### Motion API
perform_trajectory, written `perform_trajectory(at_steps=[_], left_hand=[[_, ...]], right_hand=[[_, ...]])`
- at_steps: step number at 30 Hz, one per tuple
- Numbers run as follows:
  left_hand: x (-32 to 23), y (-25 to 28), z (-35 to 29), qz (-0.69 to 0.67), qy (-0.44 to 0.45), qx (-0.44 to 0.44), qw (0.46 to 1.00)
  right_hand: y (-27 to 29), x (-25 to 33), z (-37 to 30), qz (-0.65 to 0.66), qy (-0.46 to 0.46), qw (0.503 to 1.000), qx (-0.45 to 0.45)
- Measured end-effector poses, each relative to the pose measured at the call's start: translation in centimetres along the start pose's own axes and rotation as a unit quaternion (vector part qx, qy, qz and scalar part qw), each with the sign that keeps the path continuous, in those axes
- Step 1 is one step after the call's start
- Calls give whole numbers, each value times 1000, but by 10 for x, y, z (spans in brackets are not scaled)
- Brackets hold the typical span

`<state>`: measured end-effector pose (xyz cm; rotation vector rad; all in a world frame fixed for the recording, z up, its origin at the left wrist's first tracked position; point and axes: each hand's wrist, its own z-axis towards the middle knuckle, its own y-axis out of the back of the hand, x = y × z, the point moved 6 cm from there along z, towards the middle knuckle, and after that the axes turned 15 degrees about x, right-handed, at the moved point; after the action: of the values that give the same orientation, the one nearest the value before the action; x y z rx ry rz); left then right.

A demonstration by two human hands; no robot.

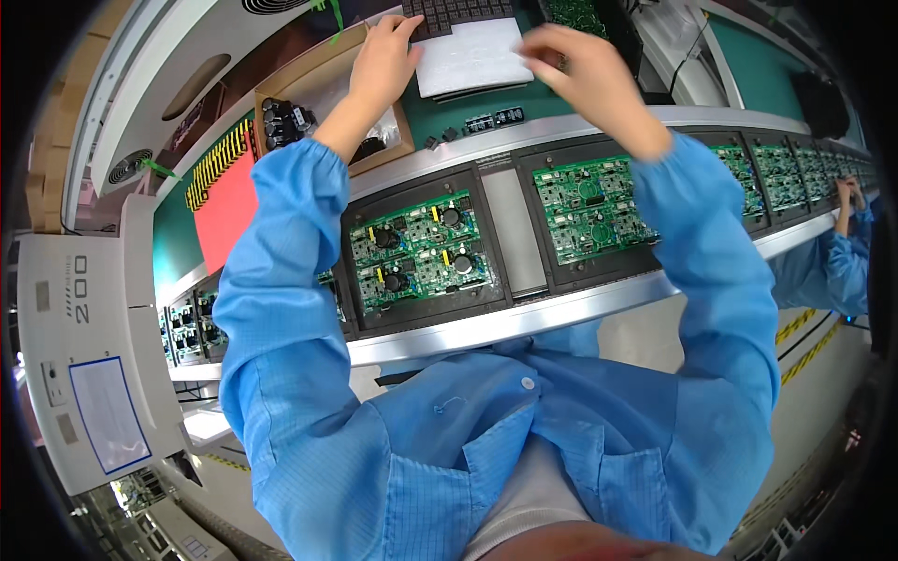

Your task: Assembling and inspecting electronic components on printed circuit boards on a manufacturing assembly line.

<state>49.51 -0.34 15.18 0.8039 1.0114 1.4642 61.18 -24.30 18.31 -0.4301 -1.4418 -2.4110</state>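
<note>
At the far side of the bench lies a white foam slab (472,58). Rows of small black components (458,13) stand along its far part. My left hand (383,64) rests at the slab's left edge, fingertips by the black components and thumb apart from the fingers. My right hand (587,70) hovers at the slab's right edge; motion blurs its curled fingers, so any small part in them cannot be made out. Below my arms, a black carrier (430,313) bears green circuit boards (421,245) with round black parts. Another carrier (608,266) at its right holds green boards (591,208).
A cardboard box (404,131) with black cylindrical parts (283,123) stands left of the slab. Loose black parts (494,120) lie before it. A red sheet (227,217) and yellow-black strips (220,166) lie left. A metal rail (449,338) edges the line; another person's hand (849,192) works far right.
</note>
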Motion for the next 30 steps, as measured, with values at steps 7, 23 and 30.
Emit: perform_trajectory(at_steps=[7,23,30], left_hand=[[1,-9,21,2,-22,-58,998],[-159,11,-48,-254,0,227,940],[-228,-84,-26,-313,-118,250,909]], right_hand=[[-65,-20,97,10,5,1000,-24],[-39,-61,88,171,-8,985,-10],[68,-47,-69,72,-73,991,80]])
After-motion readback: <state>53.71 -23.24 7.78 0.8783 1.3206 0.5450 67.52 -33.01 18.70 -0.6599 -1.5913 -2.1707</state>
